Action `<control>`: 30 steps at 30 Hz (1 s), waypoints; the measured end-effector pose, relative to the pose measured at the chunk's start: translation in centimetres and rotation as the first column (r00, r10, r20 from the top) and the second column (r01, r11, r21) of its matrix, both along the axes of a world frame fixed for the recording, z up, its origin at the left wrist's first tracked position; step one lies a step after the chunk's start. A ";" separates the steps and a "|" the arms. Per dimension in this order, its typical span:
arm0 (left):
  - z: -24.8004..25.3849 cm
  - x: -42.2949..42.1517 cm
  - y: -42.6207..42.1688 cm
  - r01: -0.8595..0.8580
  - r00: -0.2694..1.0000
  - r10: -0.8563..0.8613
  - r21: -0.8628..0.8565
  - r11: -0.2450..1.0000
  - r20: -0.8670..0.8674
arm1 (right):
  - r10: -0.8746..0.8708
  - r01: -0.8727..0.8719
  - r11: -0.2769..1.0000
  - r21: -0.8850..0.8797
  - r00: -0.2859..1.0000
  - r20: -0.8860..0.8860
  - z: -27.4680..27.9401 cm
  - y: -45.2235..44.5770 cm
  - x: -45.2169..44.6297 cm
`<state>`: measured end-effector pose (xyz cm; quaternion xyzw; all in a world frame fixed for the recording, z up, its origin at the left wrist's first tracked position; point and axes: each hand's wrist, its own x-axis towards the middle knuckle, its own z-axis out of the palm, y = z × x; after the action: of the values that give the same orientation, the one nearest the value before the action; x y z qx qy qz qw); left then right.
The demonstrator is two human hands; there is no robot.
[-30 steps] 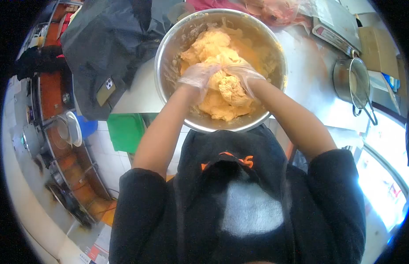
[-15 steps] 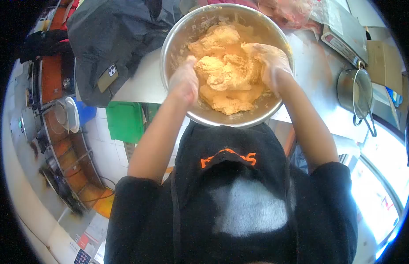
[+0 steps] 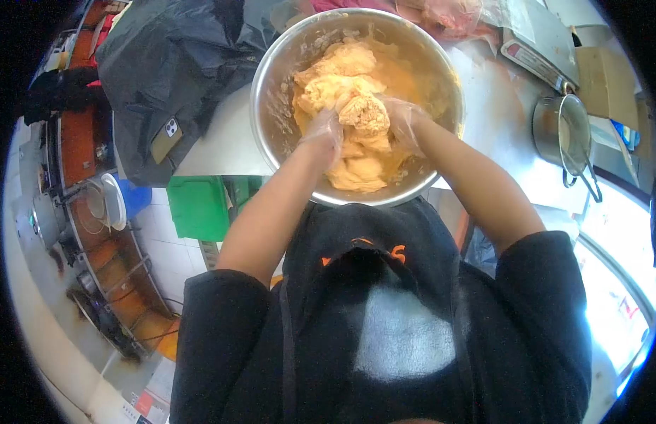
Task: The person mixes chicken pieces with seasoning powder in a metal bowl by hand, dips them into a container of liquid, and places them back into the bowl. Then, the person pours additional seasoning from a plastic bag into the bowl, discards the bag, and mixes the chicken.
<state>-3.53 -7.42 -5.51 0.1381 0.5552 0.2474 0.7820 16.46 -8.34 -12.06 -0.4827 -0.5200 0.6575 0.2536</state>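
A wide steel mixing bowl (image 3: 273,116) holds several lumpy pieces of what looks like chicken, under a pale orange flour coating. Both my hands wear thin clear plastic gloves. My left hand (image 3: 324,136) is inside the bowl at the left of a coated chicken piece (image 3: 363,113), its fingers curled against it and partly buried. From the right, my right hand (image 3: 404,121) closes on the same piece, which is squeezed between the two. More coated pieces (image 3: 349,60) lie behind, and loose orange flour (image 3: 406,71) covers the bowl's far right side.
Black plastic sheeting (image 3: 180,63) lies left of the bowl, with a phone (image 3: 165,141) on it. To the right are a pot with a strainer (image 3: 562,134), a scale (image 3: 533,60) and a cardboard box (image 3: 607,85). A green bin (image 3: 199,208) stands below the counter.
My hands have moved inward from the bowl's sides and now press together on a coated piece. The view has shifted slightly.
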 end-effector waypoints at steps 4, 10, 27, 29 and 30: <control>5.8 1.0 -0.2 -0.008 0.999 -0.008 0.343 0.939 0.045 | 0.212 -0.332 0.933 0.140 0.819 0.533 5.3 -0.2 0.5; 9.0 -1.3 0.6 0.572 0.675 -0.106 0.427 0.700 -0.730 | -0.242 0.225 0.959 0.170 0.966 0.089 7.2 -3.2 3.8; 0.6 0.2 5.4 -0.046 0.991 0.070 0.197 0.979 -0.115 | -0.439 0.419 0.846 -0.330 0.898 0.015 -0.1 6.1 -2.7; 1.4 0.5 5.0 0.078 0.962 -0.023 0.191 0.979 -0.273 | -0.113 0.113 0.966 0.235 0.993 -0.011 -4.5 4.6 -3.1; 1.8 0.2 4.9 0.191 0.922 -0.111 0.186 0.964 -0.372 | -0.016 0.008 0.910 0.414 1.000 0.016 -5.0 4.0 -3.3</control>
<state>-3.32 -2.56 -3.66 0.3084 0.6454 0.2163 0.6645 13.18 -4.34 -17.04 -0.4274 -0.6471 0.5261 0.3490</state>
